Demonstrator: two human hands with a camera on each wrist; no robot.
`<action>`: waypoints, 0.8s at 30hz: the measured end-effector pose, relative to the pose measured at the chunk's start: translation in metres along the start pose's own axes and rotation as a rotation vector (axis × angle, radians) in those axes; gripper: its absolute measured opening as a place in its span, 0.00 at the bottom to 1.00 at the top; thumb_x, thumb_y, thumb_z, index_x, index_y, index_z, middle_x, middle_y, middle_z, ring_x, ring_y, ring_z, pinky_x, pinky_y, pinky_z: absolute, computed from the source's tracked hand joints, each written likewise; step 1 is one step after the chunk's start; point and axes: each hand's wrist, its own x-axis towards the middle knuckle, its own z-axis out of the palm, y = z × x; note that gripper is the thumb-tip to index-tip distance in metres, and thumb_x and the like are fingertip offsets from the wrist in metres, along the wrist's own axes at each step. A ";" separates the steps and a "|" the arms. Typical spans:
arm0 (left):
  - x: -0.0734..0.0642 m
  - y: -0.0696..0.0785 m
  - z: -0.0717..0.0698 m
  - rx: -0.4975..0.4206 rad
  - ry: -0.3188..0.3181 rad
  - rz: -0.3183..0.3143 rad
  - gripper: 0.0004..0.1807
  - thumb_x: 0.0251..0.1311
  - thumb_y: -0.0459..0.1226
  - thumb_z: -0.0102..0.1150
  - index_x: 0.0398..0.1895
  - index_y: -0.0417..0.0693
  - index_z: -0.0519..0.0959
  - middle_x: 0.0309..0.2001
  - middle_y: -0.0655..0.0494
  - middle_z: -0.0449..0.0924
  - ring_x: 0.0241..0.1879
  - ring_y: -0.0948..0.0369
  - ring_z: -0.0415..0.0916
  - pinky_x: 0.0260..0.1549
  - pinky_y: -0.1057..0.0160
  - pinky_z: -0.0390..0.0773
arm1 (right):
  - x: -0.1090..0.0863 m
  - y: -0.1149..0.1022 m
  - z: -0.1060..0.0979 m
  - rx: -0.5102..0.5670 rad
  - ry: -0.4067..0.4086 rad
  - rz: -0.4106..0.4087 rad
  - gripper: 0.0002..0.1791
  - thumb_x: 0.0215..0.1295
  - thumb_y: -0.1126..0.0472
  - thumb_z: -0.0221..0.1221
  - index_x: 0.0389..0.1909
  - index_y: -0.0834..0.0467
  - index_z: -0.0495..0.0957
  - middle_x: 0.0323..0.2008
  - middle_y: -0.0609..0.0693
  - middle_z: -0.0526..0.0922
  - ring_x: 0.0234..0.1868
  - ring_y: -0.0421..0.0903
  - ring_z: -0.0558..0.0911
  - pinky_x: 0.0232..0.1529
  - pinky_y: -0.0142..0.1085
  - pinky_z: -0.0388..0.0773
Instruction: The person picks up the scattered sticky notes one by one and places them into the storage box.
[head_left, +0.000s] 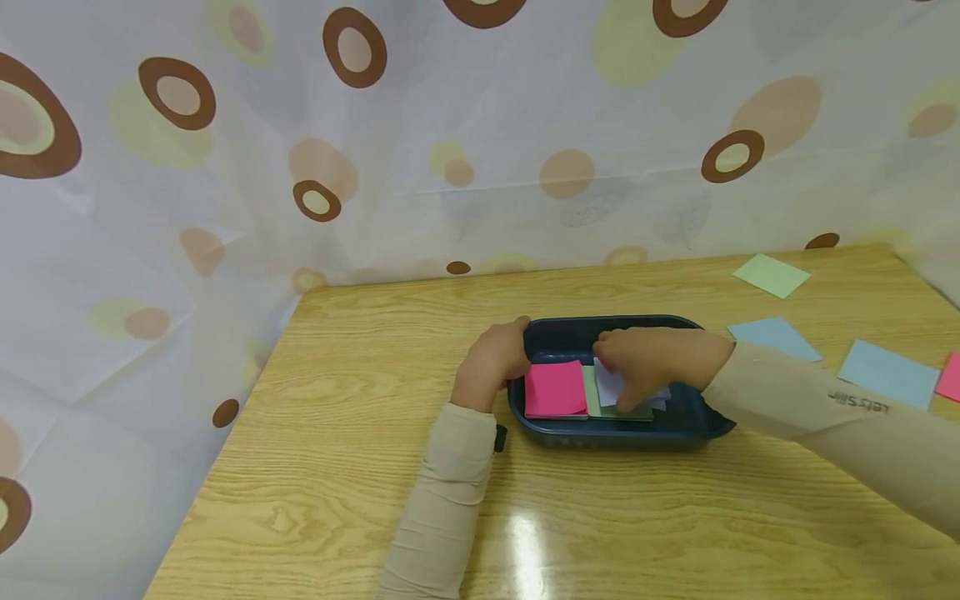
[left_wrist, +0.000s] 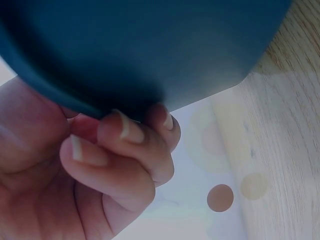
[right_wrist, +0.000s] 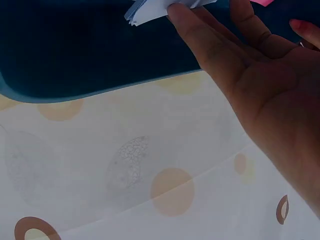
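A dark blue plastic bin (head_left: pixel 558 429) stands on the table, its inside holding stacks of square paper notes. My left hand (head_left: pixel 495 358) grips the bin's left end; in the left wrist view its fingers (left_wrist: pixel 115 175) curl under the dark rim. My right hand (head_left: pixel 660 362) reaches into the bin from the right, thumb and fingers spread around a small stack of pale lilac notes (head_left: pixel 609 385). In the right wrist view its fingertips rest on these pale notes (right_wrist: pixel 152 11), whose edges fan slightly. Pink notes (head_left: pixel 553 390) lie at the left inside, beside light green notes (head_left: pixel 592 392).
Right of the bin, loose paper squares lie on the wooden table (head_left: pixel 337 475): a green one (head_left: pixel 771 276), a blue one (head_left: pixel 776 336), another blue one (head_left: pixel 887 372) and a pink one (head_left: pixel 951 379) at the frame edge. A patterned sheet (head_left: pixel 480 100) hangs behind the table.
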 end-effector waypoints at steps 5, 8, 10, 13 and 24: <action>0.000 0.000 -0.001 -0.002 -0.010 -0.002 0.37 0.61 0.30 0.57 0.74 0.54 0.59 0.60 0.46 0.72 0.34 0.55 0.75 0.17 0.66 0.73 | 0.006 -0.004 0.003 0.002 -0.043 0.020 0.19 0.46 0.55 0.72 0.32 0.62 0.75 0.32 0.50 0.73 0.32 0.45 0.72 0.37 0.41 0.76; 0.000 0.000 -0.001 -0.003 -0.013 0.001 0.37 0.62 0.30 0.57 0.74 0.54 0.58 0.61 0.46 0.72 0.34 0.56 0.75 0.17 0.66 0.72 | 0.008 -0.005 0.004 0.000 -0.050 0.026 0.19 0.46 0.55 0.72 0.31 0.62 0.75 0.32 0.50 0.73 0.32 0.45 0.71 0.37 0.40 0.76; 0.000 0.000 0.000 -0.003 -0.012 0.003 0.37 0.62 0.30 0.57 0.74 0.53 0.58 0.60 0.46 0.72 0.34 0.55 0.75 0.17 0.66 0.72 | 0.010 -0.006 0.005 -0.009 -0.052 0.028 0.19 0.45 0.55 0.72 0.31 0.62 0.75 0.32 0.50 0.73 0.32 0.45 0.71 0.37 0.40 0.76; 0.000 0.000 0.000 0.002 -0.007 0.004 0.37 0.62 0.30 0.57 0.74 0.54 0.58 0.60 0.46 0.72 0.34 0.55 0.75 0.17 0.66 0.73 | 0.012 -0.007 0.006 -0.021 -0.055 0.033 0.20 0.46 0.55 0.72 0.31 0.63 0.75 0.32 0.50 0.73 0.32 0.45 0.72 0.36 0.41 0.76; 0.001 0.000 0.001 0.012 0.002 0.020 0.37 0.61 0.31 0.57 0.74 0.52 0.59 0.60 0.46 0.73 0.37 0.55 0.75 0.17 0.66 0.73 | 0.016 -0.008 0.012 0.001 -0.036 0.046 0.22 0.46 0.55 0.73 0.35 0.64 0.77 0.32 0.51 0.73 0.30 0.45 0.73 0.35 0.40 0.77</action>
